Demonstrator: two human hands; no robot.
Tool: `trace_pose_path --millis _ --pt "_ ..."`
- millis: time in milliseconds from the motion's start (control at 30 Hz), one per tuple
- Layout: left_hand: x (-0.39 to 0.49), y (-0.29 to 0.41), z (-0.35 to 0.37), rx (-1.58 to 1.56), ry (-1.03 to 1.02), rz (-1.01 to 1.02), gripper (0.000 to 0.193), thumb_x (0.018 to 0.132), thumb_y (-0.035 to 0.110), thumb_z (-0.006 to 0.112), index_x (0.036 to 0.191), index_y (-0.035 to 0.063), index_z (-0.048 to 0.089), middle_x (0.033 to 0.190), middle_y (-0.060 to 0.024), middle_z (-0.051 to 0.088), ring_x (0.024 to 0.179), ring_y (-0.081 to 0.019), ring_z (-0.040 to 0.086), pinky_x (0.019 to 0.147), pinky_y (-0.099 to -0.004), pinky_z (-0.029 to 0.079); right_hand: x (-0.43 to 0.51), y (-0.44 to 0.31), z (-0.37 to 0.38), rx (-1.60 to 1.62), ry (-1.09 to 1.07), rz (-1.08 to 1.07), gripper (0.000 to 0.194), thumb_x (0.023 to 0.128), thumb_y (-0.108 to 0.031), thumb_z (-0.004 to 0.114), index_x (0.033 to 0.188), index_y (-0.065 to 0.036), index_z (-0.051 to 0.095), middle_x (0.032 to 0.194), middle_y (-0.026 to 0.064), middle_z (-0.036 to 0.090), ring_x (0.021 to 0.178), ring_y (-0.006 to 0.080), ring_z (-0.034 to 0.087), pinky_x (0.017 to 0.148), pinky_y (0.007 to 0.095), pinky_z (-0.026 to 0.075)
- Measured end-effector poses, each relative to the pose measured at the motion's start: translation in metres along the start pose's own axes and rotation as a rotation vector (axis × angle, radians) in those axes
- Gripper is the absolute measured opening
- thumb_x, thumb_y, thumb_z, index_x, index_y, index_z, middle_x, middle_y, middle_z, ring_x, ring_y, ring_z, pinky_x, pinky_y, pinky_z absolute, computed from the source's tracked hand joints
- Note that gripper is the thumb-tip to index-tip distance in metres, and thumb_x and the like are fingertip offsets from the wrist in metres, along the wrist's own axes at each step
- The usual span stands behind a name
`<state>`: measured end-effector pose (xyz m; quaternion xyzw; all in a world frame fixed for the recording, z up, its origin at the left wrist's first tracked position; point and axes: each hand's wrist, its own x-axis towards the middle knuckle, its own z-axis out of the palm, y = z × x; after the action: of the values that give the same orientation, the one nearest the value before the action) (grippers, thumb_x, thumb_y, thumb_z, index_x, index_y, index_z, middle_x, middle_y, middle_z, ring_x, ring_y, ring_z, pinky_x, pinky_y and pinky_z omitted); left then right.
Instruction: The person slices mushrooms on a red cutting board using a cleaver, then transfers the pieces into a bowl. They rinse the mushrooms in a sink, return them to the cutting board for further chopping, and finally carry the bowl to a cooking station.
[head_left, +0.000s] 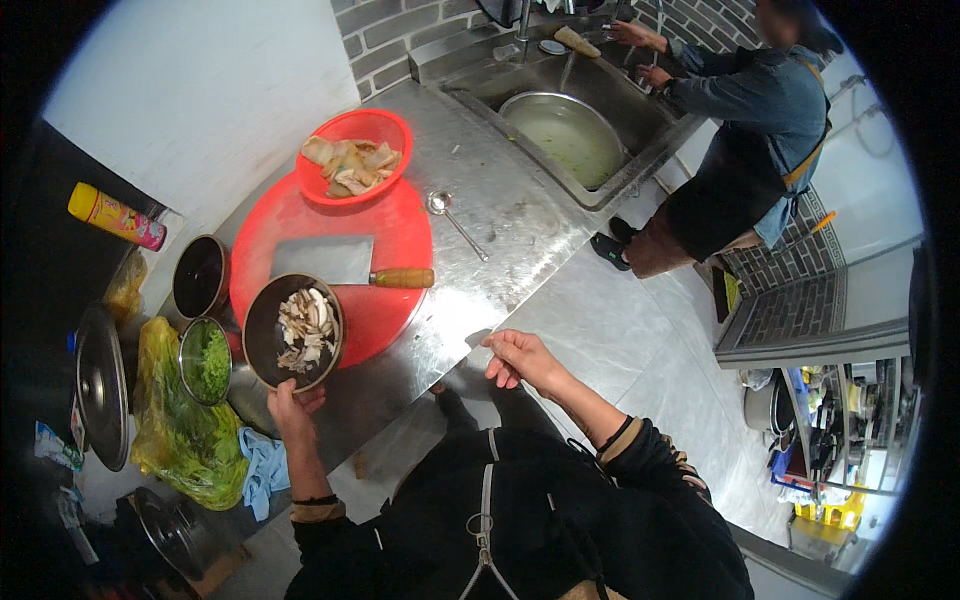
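My left hand (296, 409) grips the near rim of a dark brown bowl (259, 330). Inside the bowl lie sliced mushrooms (306, 330). It is held over the near edge of a round red cutting board (397, 322), hiding part of it. On that board a cleaver (322, 255) lies flat, its wooden handle (403, 278) pointing right. My right hand (521, 358) holds nothing and hovers past the counter's front edge, fingers loosely curled and apart. A red plastic basin (405, 146) with pale sliced food (356, 166) rests at the board's far side.
A metal ladle (457, 225) lies on the steel counter (517, 225). Beyond is a sink (480, 94) with a water-filled basin (562, 139), where a co-worker (750, 112) stands. Left are an empty dark bowl (201, 276), chopped greens (216, 360), bagged leaf vegetables (187, 450) and a blue cloth (262, 465).
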<state>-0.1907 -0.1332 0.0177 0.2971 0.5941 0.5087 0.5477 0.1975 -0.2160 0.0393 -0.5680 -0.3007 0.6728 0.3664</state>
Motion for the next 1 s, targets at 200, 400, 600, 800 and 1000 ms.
trace_pose_path --millis 200,400,600,800,1000 --pt "-0.018 0.022 0.019 0.024 -0.081 0.221 0.032 0.086 0.021 0.052 0.112 0.0013 0.051 0.086 -0.0117 0.064 0.056 -0.0205 0.063 0.048 -0.0332 0.052 -0.01 0.007 -0.03 0.005 0.029 0.031 0.029 0.098 -0.031 0.05 0.115 -0.009 0.058 0.076 0.0028 0.065 0.057 0.0074 0.057 0.05 0.0203 0.044" --pt "-0.041 0.04 0.089 0.1 -0.471 0.127 0.037 0.087 0.017 0.049 0.12 0.0019 0.043 0.085 -0.007 0.058 0.054 -0.0175 0.053 0.045 -0.0326 0.045 -0.063 0.051 -0.062 0.113 0.203 0.043 0.032 0.098 -0.032 0.052 0.116 -0.007 0.057 0.077 0.0042 0.066 0.057 0.0079 0.058 0.05 0.0204 0.046" --pt "-0.089 0.004 0.181 0.31 -0.69 -0.035 0.039 0.086 0.015 0.049 0.122 0.002 0.045 0.096 -0.0114 0.063 0.061 -0.016 0.064 0.045 -0.0249 0.053 -0.136 0.108 -0.079 0.248 0.375 0.091 0.031 0.096 -0.032 0.051 0.113 -0.008 0.058 0.076 0.0044 0.066 0.056 0.009 0.057 0.048 0.0239 0.043" --pt "-0.163 -0.052 0.326 0.416 -0.929 -0.157 0.037 0.084 0.014 0.05 0.119 0.0005 0.047 0.092 -0.0145 0.064 0.055 -0.0197 0.062 0.044 -0.0272 0.053 -0.206 0.121 -0.184 0.369 0.491 0.06 0.035 0.097 -0.037 0.052 0.117 -0.009 0.058 0.081 0.0061 0.067 0.061 0.0107 0.059 0.052 0.024 0.047" --pt "-0.264 -0.133 0.454 0.626 -1.197 -0.221 0.046 0.082 0.013 0.049 0.125 -0.0008 0.045 0.1 -0.0139 0.062 0.066 -0.0194 0.064 0.048 -0.0287 0.055 -0.324 0.183 -0.284 0.578 0.818 0.013 0.031 0.095 -0.036 0.054 0.11 -0.01 0.058 0.077 0.0039 0.066 0.058 0.0112 0.059 0.049 0.0256 0.046"
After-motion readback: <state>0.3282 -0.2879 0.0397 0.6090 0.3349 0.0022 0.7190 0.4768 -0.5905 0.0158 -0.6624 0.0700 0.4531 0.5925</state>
